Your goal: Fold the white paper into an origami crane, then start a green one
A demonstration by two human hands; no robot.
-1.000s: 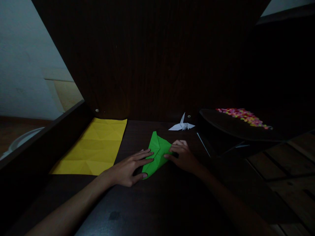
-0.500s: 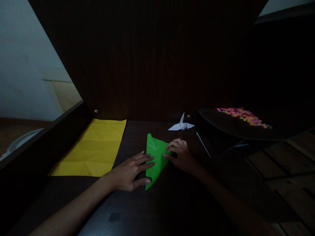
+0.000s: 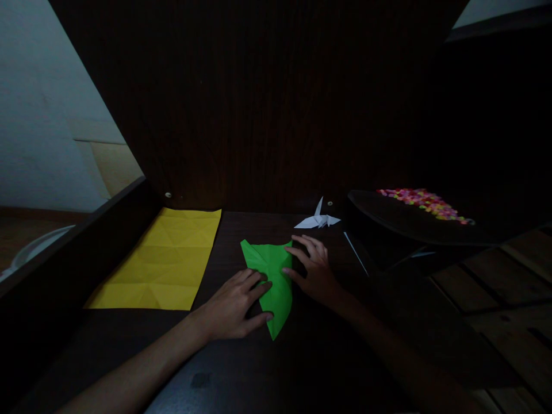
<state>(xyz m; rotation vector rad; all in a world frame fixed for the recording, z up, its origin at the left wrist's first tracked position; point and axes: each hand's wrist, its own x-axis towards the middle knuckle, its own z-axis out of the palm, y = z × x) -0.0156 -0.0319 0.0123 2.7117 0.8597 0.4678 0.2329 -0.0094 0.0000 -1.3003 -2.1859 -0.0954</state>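
A green folded paper (image 3: 272, 276), kite-shaped with its point toward me, lies flat on the dark wooden table (image 3: 302, 356). My left hand (image 3: 235, 305) rests on its left edge, fingers spread and pressing it down. My right hand (image 3: 314, 270) touches its right edge and upper right corner with fingers apart. Neither hand lifts the paper off the table.
A creased yellow paper sheet (image 3: 166, 259) lies at the left. A white paper crane (image 3: 318, 219) stands behind the green paper. A dark tray (image 3: 388, 221) with many small colourful pieces (image 3: 425, 202) sits at the right. A dark wooden panel rises at the back.
The green paper has been turned on the table, so its long point now faces me rather than pointing down-left. Both hands shifted with it.
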